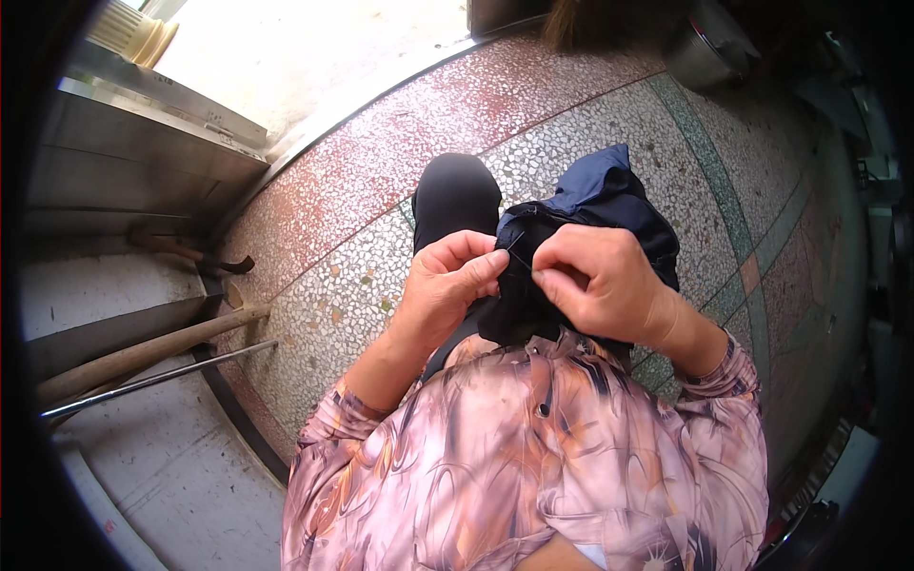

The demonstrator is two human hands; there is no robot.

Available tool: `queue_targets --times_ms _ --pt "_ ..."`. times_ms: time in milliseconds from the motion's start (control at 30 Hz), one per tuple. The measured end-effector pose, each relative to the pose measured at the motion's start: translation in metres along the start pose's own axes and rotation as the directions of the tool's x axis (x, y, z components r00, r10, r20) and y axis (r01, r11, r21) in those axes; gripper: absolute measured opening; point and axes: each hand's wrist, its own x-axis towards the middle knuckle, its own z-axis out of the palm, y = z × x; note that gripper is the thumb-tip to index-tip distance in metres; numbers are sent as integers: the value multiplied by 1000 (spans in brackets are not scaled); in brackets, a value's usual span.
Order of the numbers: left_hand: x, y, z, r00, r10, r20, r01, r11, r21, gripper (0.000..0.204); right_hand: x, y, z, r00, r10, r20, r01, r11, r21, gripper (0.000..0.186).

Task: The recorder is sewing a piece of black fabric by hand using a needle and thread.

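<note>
A dark navy and black cloth garment [609,205] lies bunched across my right thigh, its blue side folded up at the far end. My left hand [449,281] pinches the garment's edge between thumb and forefinger. Just to the right, my right hand [600,281] is closed in a pinch above the dark cloth. A thin pale line [517,255], like a needle or thread, shows between the two hands. It is too fine to make out which, and what sits in the right fingertips is hidden.
My black-clad left knee [457,186] juts forward over the speckled terrazzo floor [333,314]. To the left are a wooden pole [152,352], a metal rod [162,381] and a dark hooked tool [195,252]. A metal bucket [705,52] stands far right; a bright doorway opens far left.
</note>
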Motion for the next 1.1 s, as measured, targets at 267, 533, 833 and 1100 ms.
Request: queue_targets --times_ms 267,533,833,1100 --pt "1 -4 0 1000 -9 10 9 997 -76 13 -9 -9 15 991 -127 46 128 991 -39 6" --pt "-2 -4 5 998 -17 67 20 999 -46 14 -10 15 16 959 282 -8 -248 858 449 7" --pt "-7 -4 7 995 2 101 -1 1000 -12 14 -5 19 27 979 198 -43 -164 898 409 3" --pt "-9 3 -10 996 -15 92 10 998 56 14 8 12 -18 838 539 -85 -110 320 941 14"
